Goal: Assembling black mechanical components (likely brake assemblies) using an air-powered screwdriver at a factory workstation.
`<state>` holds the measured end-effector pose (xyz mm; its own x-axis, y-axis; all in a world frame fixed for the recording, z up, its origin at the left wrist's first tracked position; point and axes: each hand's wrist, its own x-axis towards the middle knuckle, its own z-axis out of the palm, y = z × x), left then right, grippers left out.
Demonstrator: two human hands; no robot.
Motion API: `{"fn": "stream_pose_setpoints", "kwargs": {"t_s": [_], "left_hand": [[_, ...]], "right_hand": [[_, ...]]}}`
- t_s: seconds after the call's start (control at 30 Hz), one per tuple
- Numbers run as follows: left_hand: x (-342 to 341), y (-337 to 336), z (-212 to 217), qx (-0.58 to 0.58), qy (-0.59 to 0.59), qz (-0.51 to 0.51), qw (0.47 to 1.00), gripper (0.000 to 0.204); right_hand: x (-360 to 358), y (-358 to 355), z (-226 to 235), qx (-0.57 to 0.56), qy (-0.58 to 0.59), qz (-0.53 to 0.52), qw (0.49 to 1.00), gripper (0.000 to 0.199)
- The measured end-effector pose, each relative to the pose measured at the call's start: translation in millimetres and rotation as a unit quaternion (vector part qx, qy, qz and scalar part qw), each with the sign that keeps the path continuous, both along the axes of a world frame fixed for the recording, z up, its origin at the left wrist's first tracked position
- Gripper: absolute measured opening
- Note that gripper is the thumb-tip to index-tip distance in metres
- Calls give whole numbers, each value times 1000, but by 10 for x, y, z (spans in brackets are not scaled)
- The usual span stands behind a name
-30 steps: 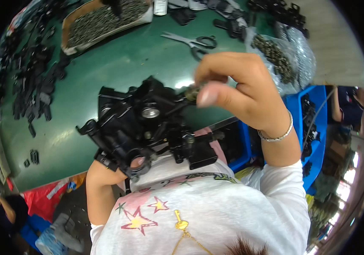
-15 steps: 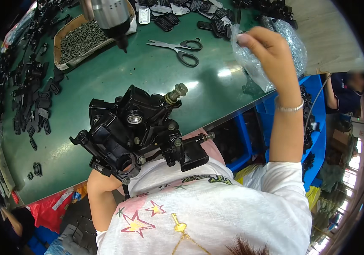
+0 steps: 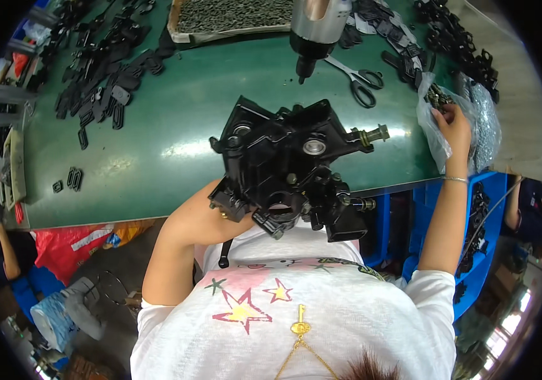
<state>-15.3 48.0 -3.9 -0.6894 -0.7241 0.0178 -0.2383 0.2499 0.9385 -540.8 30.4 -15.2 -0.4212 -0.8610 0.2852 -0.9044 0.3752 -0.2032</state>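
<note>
assembly: a black cast housing is held up against the body, over the near edge of the green table; a threaded stud with a brass-coloured nut sticks out on its right side.
left hand: hidden under the housing, only the forearm is seen running up to its lower left corner; the housing is carried there, but whether the fingers are wrapped or spread cannot be told.
right hand: stretched out to the right, well apart from the housing; fingers are curled and dipped into the mouth of a clear plastic bag; what is pinched inside cannot be told. A thin bracelet is worn at the wrist.
bag: lies at the right table edge, small dark metal parts are seen through it.
power driver: hangs bit-down above the table, just beyond the housing, touched by neither hand.
scissors: lie flat between the driver and the bag.
tray: filled with small grey parts, at the far edge.
loose black parts: scattered over the left of the table.
</note>
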Motion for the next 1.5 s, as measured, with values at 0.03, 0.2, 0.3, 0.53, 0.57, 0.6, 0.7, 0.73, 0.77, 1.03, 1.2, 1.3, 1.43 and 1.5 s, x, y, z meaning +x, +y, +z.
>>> {"fn": "stream_pose_setpoints", "kwargs": {"t_s": [0.03, 0.2, 0.3, 0.53, 0.57, 0.6, 0.7, 0.73, 0.77, 1.03, 1.2, 1.3, 1.43, 1.5], "left_hand": [[-5, 4, 9, 50, 5, -1, 999, 22], [-22, 1, 36, 154, 9, 12, 988, 27], [-19, -23, 9, 116, 22, -11, 993, 34], [-17, -40, -93, 134, 29, -22, 990, 50], [-5, -36, -109, 134, 32, -25, 990, 54], [4, -28, -107, 133, 32, -16, 990, 54], [18, -50, -28, 176, 11, -25, 984, 64], [-5, -52, -22, 175, 14, -25, 984, 64], [-26, -53, -27, 172, 10, -33, 984, 65], [-44, -80, -161, 147, 24, -58, 987, 68], [-9, -95, -54, 148, 8, -64, 987, 68], [3, -123, 49, 180, -1, -58, 982, 65], [-1, -122, 32, 197, -15, -52, 979, 60], [3, -114, -17, 141, 9, -71, 987, 62]], "right_hand": [[21, -12, -33, -13, 34, 23, 999, 29], [-47, 12, -120, -34, 94, 94, 991, 25], [-183, 83, -101, -44, 37, 117, 991, 24], [975, 99, 936, -127, -400, 201, 885, 23], [1362, 53, 1108, -114, -412, 265, 865, 19], [1712, -6, 1239, -100, -421, 328, 840, 16], [2433, -250, 1507, -1, -349, 525, 776, 17], [2589, -326, 1553, 24, -320, 572, 755, 15], [2694, -384, 1590, 25, -318, 572, 756, 15], [3124, -634, 1807, 174, -242, 611, 733, 18], [3194, -776, 1870, 186, -188, 669, 694, 17], [3208, -803, 1882, 174, -152, 694, 681, 19], [3218, -808, 1880, 166, -115, 705, 680, 23], [3221, -788, 1893, 179, -101, 694, 690, 25]]}}
